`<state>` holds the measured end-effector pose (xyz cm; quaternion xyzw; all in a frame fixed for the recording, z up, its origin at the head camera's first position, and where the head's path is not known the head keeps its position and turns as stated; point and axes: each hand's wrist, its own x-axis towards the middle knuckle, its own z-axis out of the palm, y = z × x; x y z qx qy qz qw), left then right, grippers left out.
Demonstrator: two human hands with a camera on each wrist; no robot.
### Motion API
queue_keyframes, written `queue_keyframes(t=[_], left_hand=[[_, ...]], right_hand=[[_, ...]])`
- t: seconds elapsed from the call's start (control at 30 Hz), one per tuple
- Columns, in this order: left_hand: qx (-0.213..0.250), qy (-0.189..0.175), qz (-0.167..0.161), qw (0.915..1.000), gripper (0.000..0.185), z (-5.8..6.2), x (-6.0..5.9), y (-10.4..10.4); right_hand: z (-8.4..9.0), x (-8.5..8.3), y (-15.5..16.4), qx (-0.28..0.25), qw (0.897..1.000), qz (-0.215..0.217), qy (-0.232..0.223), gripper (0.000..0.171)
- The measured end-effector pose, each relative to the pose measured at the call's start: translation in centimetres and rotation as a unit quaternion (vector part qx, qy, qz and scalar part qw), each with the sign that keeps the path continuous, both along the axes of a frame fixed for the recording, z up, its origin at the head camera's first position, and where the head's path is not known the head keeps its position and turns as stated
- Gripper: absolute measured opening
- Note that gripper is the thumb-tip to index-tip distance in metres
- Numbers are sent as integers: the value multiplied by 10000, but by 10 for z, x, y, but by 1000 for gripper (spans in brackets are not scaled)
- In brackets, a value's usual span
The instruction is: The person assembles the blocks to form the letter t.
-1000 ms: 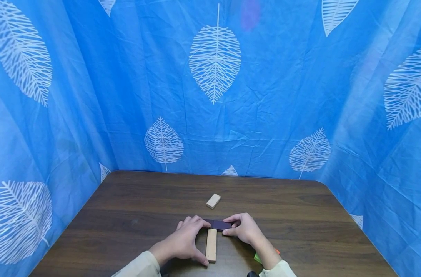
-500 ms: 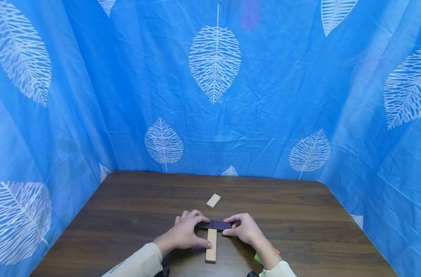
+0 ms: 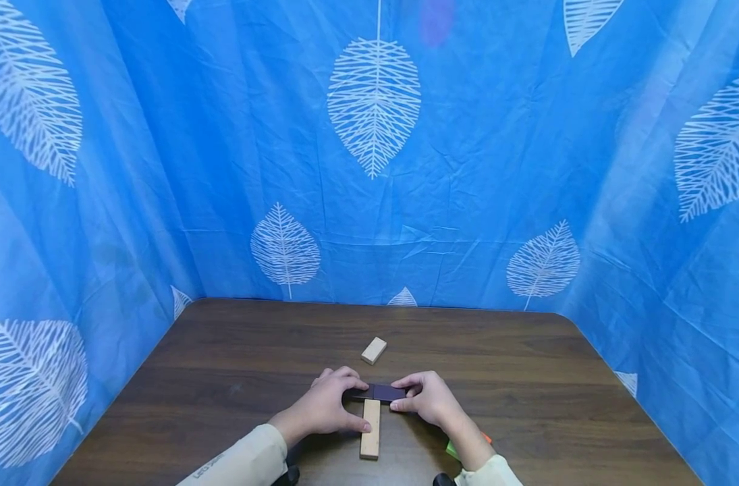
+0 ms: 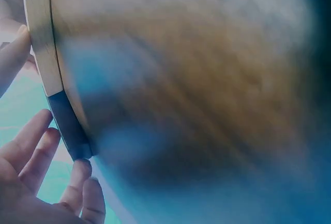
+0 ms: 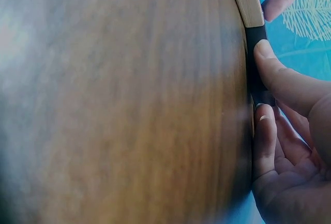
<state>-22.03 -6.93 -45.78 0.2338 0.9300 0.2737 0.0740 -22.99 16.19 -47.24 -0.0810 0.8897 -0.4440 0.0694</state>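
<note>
Two dark rectangular blocks lie end to end on the table in the head view: a dark brown one (image 3: 361, 393) on the left, a dark purple one (image 3: 389, 393) on the right. A long pale wooden block (image 3: 370, 445) meets them at their joint, making a T shape. My left hand (image 3: 324, 408) spans the corner, fingers spread. Its thumb touches the pale block's left side and its fingertips are at the brown block, which they partly cover. My right hand (image 3: 431, 400) pinches the purple block's outer end between thumb and fingers; the right wrist view shows its thumb (image 5: 279, 71) along the side.
A short pale wooden block (image 3: 374, 350) lies alone beyond the T. Green and orange pieces (image 3: 451, 448) show beside the right forearm, partly hidden by it. A blue curtain with white leaf prints (image 3: 374, 101) surrounds the dark wooden table (image 3: 254, 337).
My left thumb has moved from the near end of the long pale block up to its middle, and the left fingers have shifted slightly. My right hand keeps its pinch, with the blocks unmoved.
</note>
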Motion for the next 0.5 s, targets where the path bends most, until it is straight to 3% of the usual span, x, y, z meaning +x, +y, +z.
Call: queue_keyframes(t=[0.13,0.23,0.37,0.5], left_hand=[[0,180,68,9998,55,1,-2,0],[372,352,290,9983,43,1,-8,-1],[784,334,562,9948,33,2,-27,-4],[834,129,489,9952,37,8,-53,-7]], right_hand=[[1,0,2,47,10000,54,-51,33],[2,1,2,79,9998,152,-88,32],[1,0,2,64,9997,128,-188,33],[2,-2,3,-21,9998,60,-206,33]])
